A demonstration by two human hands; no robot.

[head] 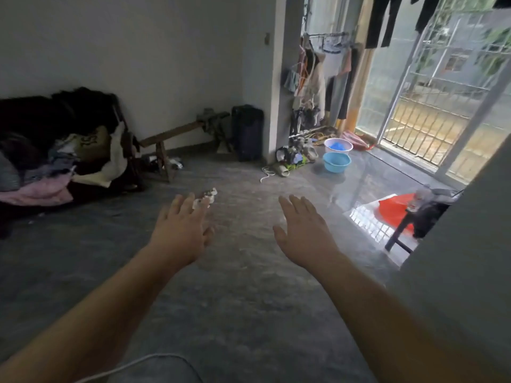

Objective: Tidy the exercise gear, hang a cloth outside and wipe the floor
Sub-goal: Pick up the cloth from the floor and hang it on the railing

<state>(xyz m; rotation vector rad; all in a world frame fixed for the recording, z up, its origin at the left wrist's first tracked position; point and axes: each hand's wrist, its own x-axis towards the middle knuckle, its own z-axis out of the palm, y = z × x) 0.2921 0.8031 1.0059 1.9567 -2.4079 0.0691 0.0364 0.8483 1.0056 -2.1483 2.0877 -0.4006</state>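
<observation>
Grey, mottled concrete floor (249, 313) is filling most of the view, matt and dusty near you and turning glossy and wet-looking toward the barred sliding balcony door (431, 120).

Your left hand (181, 230) and your right hand (304, 233) are both reaching forward, palms down, fingers straight and slightly spread. Neither is holding anything.

Progress, judged from this view alone: you are at an early stage. No cloth is in either hand, so hanging one outside looks not yet started, and no wiping tool is near you. A small crumpled whitish scrap (208, 197) is lying on the floor just past your left fingertips; whether it is cloth or paper cannot be told. Exercise gear cannot be picked out with confidence; a thin white cord (266, 172) is lying loose on the floor near a heap of shoes (294, 157), and it may be a skipping rope.

Materials noted:
- Soft, rumpled pile of dark and pink clothing (55, 150) is slumping on the left.
- Rough wooden bench (177, 134) is standing against the white wall.
- Two round, smooth plastic basins, one light blue (336, 162) and one white (338, 145), are sitting near the door.
- Dark garments (383, 20) are hanging on the balcony, which looks like the place for the cloth.
</observation>
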